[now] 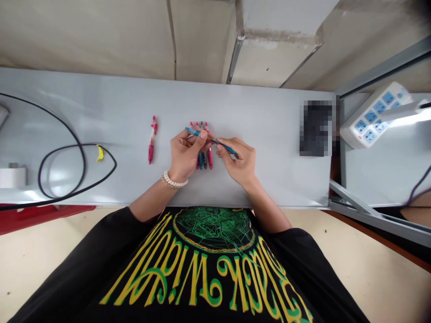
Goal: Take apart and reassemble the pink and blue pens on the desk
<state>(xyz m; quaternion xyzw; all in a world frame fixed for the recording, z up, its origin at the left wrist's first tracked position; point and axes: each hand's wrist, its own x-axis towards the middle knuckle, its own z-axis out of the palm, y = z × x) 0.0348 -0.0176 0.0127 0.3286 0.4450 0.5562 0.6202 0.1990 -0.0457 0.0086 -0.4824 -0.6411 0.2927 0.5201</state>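
Both hands hold a blue pen [230, 149] slantwise above the grey table. My left hand [186, 154] pinches its upper-left part between thumb and fingers; a beaded bracelet [173, 181] circles that wrist. My right hand [240, 161] is closed round the blue lower-right part. Below the hands lie several pens side by side, among them a pink pen [210, 159] and a blue one [200, 161]; the hands cover their middles. Farther left, a single pink pen [151, 146] with a clear barrel lies on its own.
On the grey table [269, 116], a looped black cable [82, 163] with a yellow tag [100, 153] lies at left, near a white adapter [13, 177]. A pixelated dark object [315, 130] is at right. Beyond the metal frame is a white power strip [373, 119].
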